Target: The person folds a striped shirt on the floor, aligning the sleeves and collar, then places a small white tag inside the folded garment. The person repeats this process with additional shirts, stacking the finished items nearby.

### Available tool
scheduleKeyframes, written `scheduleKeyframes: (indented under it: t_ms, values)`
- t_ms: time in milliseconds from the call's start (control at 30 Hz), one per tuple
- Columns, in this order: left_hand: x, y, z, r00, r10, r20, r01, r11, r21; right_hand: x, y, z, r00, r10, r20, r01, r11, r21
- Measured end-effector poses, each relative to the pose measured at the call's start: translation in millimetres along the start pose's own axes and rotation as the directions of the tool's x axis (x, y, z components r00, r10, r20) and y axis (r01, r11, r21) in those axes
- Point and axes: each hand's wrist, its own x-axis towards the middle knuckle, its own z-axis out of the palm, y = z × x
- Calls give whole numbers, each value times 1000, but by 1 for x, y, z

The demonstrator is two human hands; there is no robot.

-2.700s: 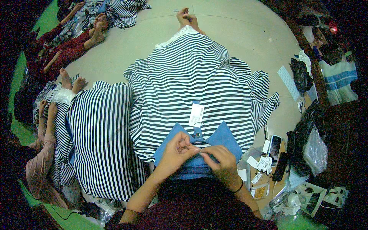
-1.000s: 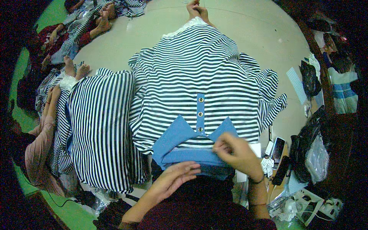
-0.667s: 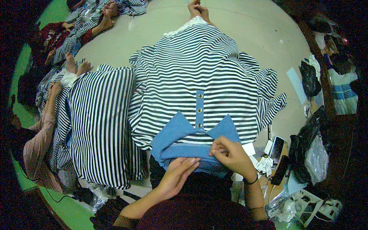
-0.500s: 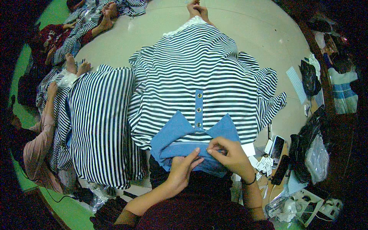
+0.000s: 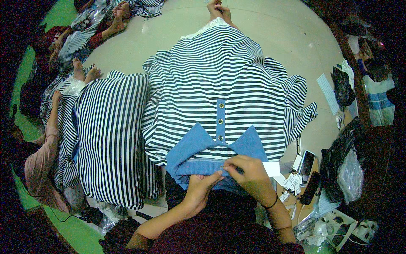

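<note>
A black-and-white striped shirt (image 5: 220, 76) with a blue collar (image 5: 192, 142) and a blue button placket (image 5: 220, 120) is spread over my outstretched legs. My left hand (image 5: 198, 190) grips the folded back of the collar between thumb and fingers. Close against its thumb tip, my right hand (image 5: 249, 173) is closed in a pinch at the inner neck edge. Whatever sits in that pinch is too small to make out. Beside the right wrist shows a white card (image 5: 271, 169); how it is attached cannot be seen.
Left of me lies a stack of striped shirts (image 5: 112, 135). A co-worker in a pink sleeve (image 5: 40, 163) sits beyond it, another farther back. On my right are a phone (image 5: 306, 163), white tags (image 5: 291, 182), black plastic bags (image 5: 332, 169) and a power strip (image 5: 340, 230).
My right hand has moved left and slightly down along the neck edge, up to the left thumb. The white card now shows more fully. My left hand stays on the collar.
</note>
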Motion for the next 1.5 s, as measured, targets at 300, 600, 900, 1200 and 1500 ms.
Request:
scheduleKeyframes:
  t_ms: [300,600,900,1200,1500]
  values:
    - [3,-5,-3,997,71,-12,-71,997,28,3,-4,-3,990,-132,50,136,987,-87]
    - [5,-8,-4,995,95,-42,-91,992,87,4,-2,2,979,-178,103,189,975,-120]
    - [5,-8,0,968,228,-108,-173,911,374,5,2,9,986,-137,99,153,974,-169]
    - [11,-18,-6,933,357,-38,-330,896,298,2,6,18,988,-155,11,154,977,-149]
    - [16,-23,-8,924,375,-71,-314,852,419,4,11,25,996,-82,29,85,987,-137]
